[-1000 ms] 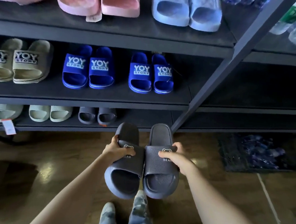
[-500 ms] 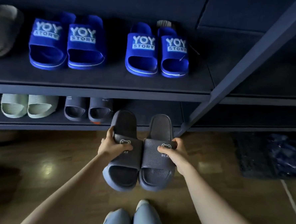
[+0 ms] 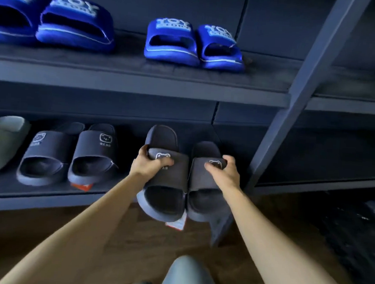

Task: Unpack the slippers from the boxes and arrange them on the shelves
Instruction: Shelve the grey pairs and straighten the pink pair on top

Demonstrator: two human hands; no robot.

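I hold a pair of dark grey bear-logo slippers side by side at the front edge of the lowest shelf (image 3: 36, 200). My left hand (image 3: 148, 163) grips the strap of the left slipper (image 3: 164, 184). My right hand (image 3: 222, 170) grips the strap of the right slipper (image 3: 203, 184). Their heels reach in over the shelf and their toes hang out past its edge. A red and white tag (image 3: 176, 223) dangles beneath them.
A matching dark grey pair (image 3: 69, 156) with a red tag stands just left on the same shelf, beside a pale green slipper (image 3: 0, 143). Two blue pairs (image 3: 194, 43) sit on the shelf above. A slanted metal post (image 3: 294, 100) rises at right. Dark packaged goods (image 3: 356, 240) lie on the wooden floor.
Both hands have carried the grey pair forward and down, from in front of the shelves to the lowest shelf's edge. The view has dropped lower and closer.
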